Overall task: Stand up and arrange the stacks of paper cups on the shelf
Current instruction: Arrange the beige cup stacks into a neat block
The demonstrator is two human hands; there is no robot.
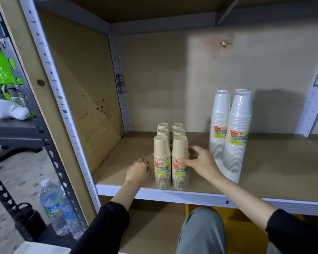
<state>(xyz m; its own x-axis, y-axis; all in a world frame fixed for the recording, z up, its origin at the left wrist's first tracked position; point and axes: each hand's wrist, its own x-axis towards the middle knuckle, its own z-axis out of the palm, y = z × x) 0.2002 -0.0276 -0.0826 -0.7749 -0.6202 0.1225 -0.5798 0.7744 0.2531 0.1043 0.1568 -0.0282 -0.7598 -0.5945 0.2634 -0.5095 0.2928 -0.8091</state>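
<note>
Here, brown stack (180,180) in fingers (195,151) (R).

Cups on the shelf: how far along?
Done: six brown stacks and the white stacks stand upright on the shelf. In hand: right hand grips the front-right brown stack; left hand, curled, sits beside the front-left one. Left: probably just final squaring.
</note>
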